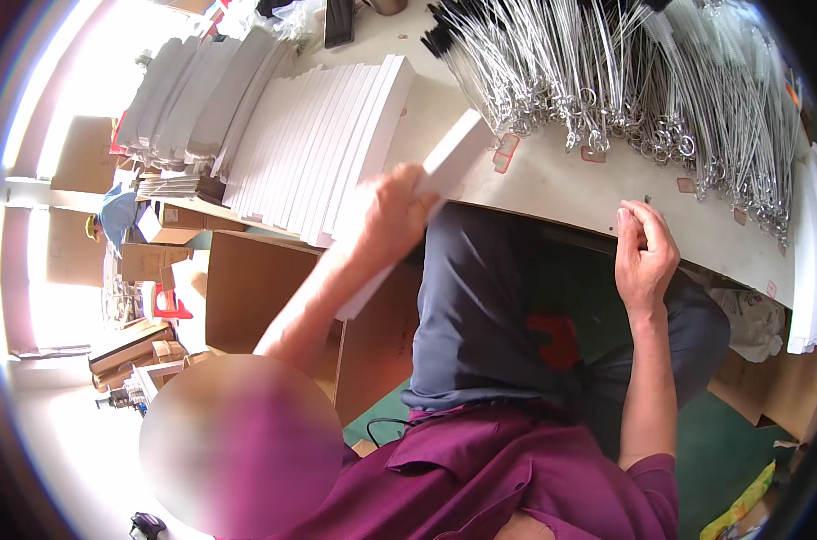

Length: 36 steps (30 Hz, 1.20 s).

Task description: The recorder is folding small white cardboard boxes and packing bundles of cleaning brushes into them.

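Grips one long, narrow white box (458,148) in the left hand (395,214), with fingers curled together around its middle; cannot tell the exact thumb position, being blurred. Slants that box over the near edge of one pale, smooth tabletop (561,184), just right of one row of long white boxes (323,135), standing close-packed, more than ten but too tight for an exact count. Holds the right hand (647,256) near the table edge, with fingers bent and close together and thumb near their tips; cannot tell about anything small pinched there. Has, left of the row, at least four grey-white stacks of flat sheets (202,99). Has, along the tabletop's far right side, one broad heap of thin silvery wires with ring ends (606,81), too many to count. Shows one flat black rectangular object (339,22) at the top.
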{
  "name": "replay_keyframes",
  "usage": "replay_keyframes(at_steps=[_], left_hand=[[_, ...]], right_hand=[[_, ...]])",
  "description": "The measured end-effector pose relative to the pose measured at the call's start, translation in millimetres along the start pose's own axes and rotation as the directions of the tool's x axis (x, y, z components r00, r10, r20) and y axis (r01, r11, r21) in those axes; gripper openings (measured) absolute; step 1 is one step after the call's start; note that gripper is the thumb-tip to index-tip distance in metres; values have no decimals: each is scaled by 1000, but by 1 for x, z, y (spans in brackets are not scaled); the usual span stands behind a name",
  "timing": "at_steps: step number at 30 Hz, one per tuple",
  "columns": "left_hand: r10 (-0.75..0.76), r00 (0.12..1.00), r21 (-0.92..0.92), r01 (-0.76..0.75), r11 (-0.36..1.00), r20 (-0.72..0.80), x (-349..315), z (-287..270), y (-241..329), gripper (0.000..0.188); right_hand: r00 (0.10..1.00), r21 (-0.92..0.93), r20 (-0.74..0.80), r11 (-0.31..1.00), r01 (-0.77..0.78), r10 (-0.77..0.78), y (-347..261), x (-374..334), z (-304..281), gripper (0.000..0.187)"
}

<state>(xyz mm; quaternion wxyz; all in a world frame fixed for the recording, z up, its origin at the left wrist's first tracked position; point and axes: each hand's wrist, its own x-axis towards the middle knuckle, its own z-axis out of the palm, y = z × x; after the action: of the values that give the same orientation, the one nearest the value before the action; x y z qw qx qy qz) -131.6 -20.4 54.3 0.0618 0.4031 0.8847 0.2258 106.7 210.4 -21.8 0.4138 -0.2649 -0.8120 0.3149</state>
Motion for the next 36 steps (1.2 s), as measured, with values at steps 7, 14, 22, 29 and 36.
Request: replay_keyframes(at_steps=[7,14,22,29,36], left_hand=[[2,997,593,40,804,-71,104,-15,-31,29],[199,969,617,-69,784,-144,82,13,-51,64],[381,923,87,-375,923,-57,52,57,35,36],[329,894,-22,-352,936,-302,53,104,26,38],[262,916,249,-190,950,-302,43,108,4,39]], right_hand=[[998,-18,-59,999,33,-34,18,2,8,3],[981,-25,-123,989,145,-147,19,7,5,5],[991,70,-128,996,52,-43,24,7,-86,6],[947,-792,-322,544,-277,14,127,18,-279,42],[945,-925,-251,235,-299,211,217,16,-365,54]])
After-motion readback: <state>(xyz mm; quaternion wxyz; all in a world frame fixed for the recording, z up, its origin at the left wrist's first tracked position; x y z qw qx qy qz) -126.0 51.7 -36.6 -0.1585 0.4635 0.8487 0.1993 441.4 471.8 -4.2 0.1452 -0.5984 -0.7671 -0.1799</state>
